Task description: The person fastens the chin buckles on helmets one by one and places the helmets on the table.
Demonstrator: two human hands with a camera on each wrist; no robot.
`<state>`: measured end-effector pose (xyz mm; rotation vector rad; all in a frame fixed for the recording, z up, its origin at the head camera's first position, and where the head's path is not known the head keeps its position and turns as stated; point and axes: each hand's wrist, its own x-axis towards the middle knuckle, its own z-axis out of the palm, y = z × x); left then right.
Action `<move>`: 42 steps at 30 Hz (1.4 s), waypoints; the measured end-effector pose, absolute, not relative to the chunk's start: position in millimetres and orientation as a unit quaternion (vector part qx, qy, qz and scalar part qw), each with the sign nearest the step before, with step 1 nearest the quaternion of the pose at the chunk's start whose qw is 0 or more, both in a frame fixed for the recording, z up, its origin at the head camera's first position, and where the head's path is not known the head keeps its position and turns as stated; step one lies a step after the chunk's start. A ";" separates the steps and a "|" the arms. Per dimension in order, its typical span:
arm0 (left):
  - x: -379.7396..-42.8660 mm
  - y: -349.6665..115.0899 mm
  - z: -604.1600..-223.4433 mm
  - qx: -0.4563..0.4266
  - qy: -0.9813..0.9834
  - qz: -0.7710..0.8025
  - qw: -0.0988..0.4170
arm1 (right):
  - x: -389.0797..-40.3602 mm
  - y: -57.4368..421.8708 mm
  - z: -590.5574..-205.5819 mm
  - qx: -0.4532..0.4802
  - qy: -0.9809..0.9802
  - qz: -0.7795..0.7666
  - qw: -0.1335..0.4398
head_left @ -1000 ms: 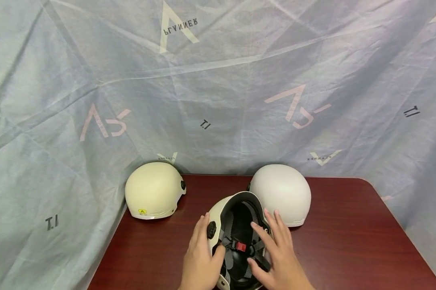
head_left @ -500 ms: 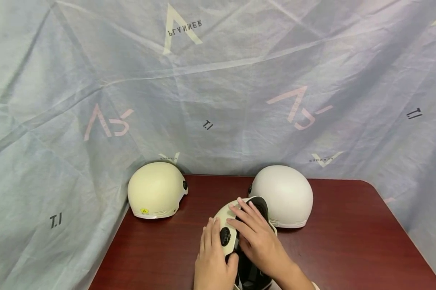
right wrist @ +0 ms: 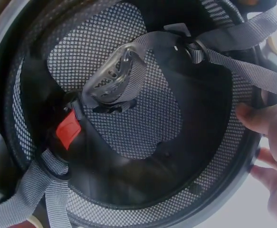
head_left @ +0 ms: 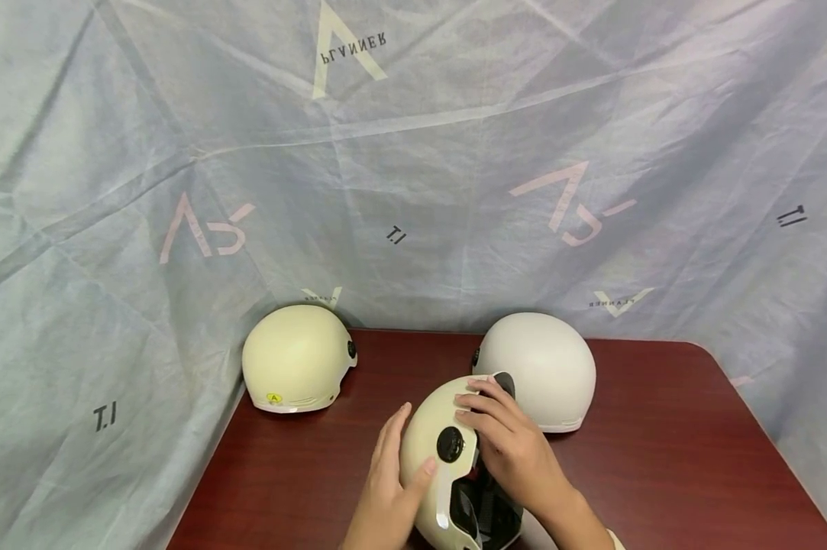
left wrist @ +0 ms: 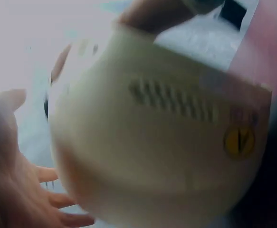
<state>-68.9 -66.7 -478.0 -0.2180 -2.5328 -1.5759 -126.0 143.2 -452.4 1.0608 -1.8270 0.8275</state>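
Observation:
A cream helmet is tilted on its side between both hands at the front of the table, its opening turned to the right. My right hand grips its rim; in the right wrist view the thumb of that hand lies inside and fingers lie outside. Against the shell's left side rests my left hand, fingers extended; the left wrist view shows its fingers spread by the blurred shell. Inside are black padding, grey straps and a red buckle piece.
Another cream helmet with a yellow sticker stands at the back left. A white helmet stands just behind the handled one, to the right. The dark red table ends at a grey printed cloth.
The helmet has rolled so its opening turns from facing the camera toward the right, showing more shell. My right hand has moved from over the opening to the upper rim.

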 end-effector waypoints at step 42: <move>-105.5 -64.0 -510.5 -0.097 -0.729 -0.665 -0.131 | -99.0 177.2 -454.0 0.383 -0.794 0.324 0.343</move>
